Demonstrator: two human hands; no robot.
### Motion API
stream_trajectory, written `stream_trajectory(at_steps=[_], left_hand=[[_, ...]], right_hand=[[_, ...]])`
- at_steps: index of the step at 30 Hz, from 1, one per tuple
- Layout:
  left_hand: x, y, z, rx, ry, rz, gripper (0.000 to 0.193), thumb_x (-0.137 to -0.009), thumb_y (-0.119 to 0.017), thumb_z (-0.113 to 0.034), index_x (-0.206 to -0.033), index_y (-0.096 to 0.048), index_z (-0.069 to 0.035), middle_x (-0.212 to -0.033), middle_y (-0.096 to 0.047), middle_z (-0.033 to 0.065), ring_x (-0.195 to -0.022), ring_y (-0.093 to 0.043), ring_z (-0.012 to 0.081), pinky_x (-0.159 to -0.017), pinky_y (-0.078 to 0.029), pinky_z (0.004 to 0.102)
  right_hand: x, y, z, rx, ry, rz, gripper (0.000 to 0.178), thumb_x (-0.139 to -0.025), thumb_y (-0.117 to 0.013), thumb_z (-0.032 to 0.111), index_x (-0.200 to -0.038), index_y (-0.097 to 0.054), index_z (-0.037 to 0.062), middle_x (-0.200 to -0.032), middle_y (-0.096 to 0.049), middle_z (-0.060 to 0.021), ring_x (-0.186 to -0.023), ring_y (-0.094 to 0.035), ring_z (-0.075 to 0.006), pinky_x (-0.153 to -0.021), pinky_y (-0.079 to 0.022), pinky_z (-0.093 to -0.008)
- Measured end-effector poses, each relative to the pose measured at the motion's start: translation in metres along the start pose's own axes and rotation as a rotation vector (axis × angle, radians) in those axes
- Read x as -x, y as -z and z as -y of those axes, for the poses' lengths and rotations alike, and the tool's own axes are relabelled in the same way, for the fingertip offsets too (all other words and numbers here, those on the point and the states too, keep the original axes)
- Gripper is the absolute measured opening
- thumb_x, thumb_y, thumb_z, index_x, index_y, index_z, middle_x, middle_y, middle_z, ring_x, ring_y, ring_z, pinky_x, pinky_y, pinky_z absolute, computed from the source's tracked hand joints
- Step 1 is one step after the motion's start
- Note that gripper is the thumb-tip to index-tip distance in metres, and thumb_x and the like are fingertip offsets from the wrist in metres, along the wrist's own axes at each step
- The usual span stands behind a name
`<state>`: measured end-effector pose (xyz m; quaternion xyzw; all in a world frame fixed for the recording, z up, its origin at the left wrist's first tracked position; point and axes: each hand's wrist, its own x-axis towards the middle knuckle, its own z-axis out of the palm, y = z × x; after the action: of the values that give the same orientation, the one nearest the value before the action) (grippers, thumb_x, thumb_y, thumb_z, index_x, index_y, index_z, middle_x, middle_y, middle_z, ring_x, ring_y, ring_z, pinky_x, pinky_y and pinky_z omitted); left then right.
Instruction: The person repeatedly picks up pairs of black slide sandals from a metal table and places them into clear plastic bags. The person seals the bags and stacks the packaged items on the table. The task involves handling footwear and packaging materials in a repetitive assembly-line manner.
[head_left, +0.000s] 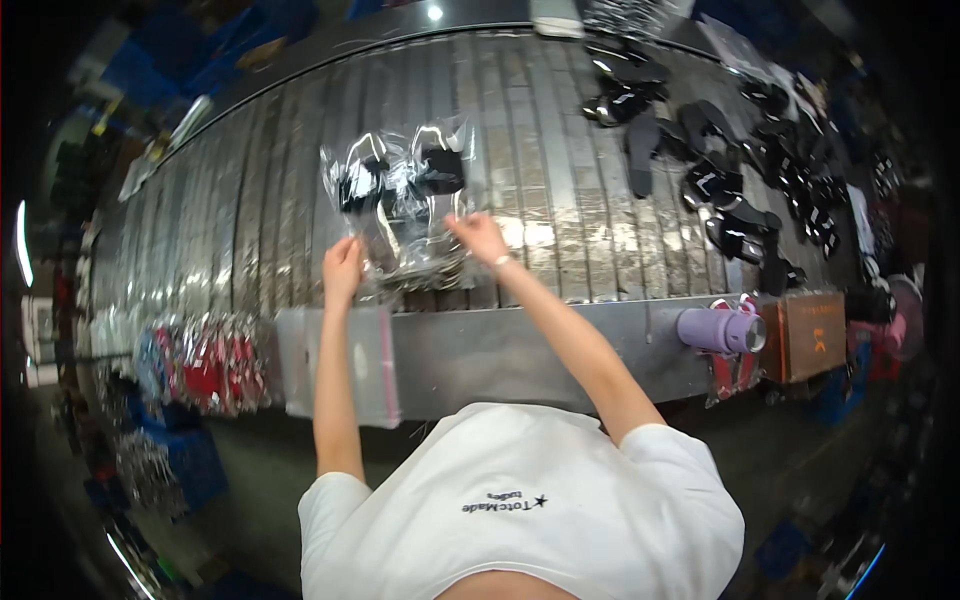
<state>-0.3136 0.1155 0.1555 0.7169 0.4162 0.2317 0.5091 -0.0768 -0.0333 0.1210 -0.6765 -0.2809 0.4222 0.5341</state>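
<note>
Head view: ribbed metal counter [250, 200], curved by the lens, shiny across the middle. Clear bag [400, 205] flat on it near the front edge, with black pieces inside toward the top. Left hand [342, 268] at the bag's lower left corner, fingers closed in a pinching grip on the plastic edge. Right hand [480, 238] at the lower right edge, fingertips pressed together on the plastic too. Bag stretched between the two grips, its body lying beyond both hands, away from the person. Forearms bare, rising from a white shirt [520, 500] at the bottom.

Flat stack of empty clear bags [335, 365] hanging over the counter's front edge, just below the left hand. Red and blue packets [200, 362] in a bunch further left along the same edge. Pile of black parts [720, 160] scattered over the right of the counter, well apart from the held bag. Purple bottle [718, 330] on its side at the right front edge, just beside a brown box [805, 335]. Surroundings dark, with blurred blue crates on the floor.
</note>
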Motion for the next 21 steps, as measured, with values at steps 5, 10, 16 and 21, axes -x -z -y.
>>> stream_trajectory(at_steps=[5,10,16,21], left_hand=[[-0.014,-0.008,0.030,-0.169,0.036,-0.100,0.022,-0.091,-0.050,-0.014,-0.078,-0.055,0.002,-0.062,-0.047,-0.0013,-0.059,-0.040,0.0058,-0.053,-0.034,0.0241],[-0.018,0.000,0.004,-0.353,0.130,-0.008,0.016,-0.089,-0.052,-0.013,-0.086,-0.058,0.002,-0.064,-0.052,0.0033,-0.062,-0.048,0.0102,-0.057,-0.040,0.0283],[0.003,-0.012,-0.062,-0.669,-0.366,-0.307,0.024,-0.086,-0.052,-0.007,-0.109,-0.058,0.000,-0.103,-0.060,0.0160,-0.097,-0.057,0.0312,-0.085,-0.043,0.0380],[0.049,-0.045,-0.121,-0.441,-0.431,-0.250,0.024,-0.083,-0.055,-0.004,-0.106,-0.059,-0.001,-0.111,-0.059,0.0145,-0.109,-0.053,0.0288,-0.094,-0.040,0.0375]], right_hand=[[-0.050,0.105,-0.009,0.211,0.251,-0.505,0.075,-0.066,-0.076,0.052,-0.114,-0.054,-0.0010,-0.093,-0.057,-0.0132,-0.087,-0.056,-0.0249,-0.078,-0.046,-0.0364],[-0.098,0.302,-0.069,0.994,-0.328,-1.045,0.099,-0.063,-0.076,0.055,-0.133,-0.030,0.0033,-0.134,-0.036,-0.0235,-0.122,-0.036,-0.0382,-0.096,-0.038,-0.0450],[-0.064,0.344,-0.097,0.977,-0.504,-0.587,0.079,-0.057,-0.081,0.034,-0.123,-0.052,0.0005,-0.106,-0.063,-0.0195,-0.099,-0.061,-0.0339,-0.086,-0.048,-0.0377],[0.077,0.335,0.001,-0.295,0.025,-0.496,0.065,-0.066,-0.068,0.013,-0.123,-0.047,-0.0095,-0.104,-0.060,-0.0182,-0.091,-0.062,-0.0220,-0.078,-0.053,-0.0309]])
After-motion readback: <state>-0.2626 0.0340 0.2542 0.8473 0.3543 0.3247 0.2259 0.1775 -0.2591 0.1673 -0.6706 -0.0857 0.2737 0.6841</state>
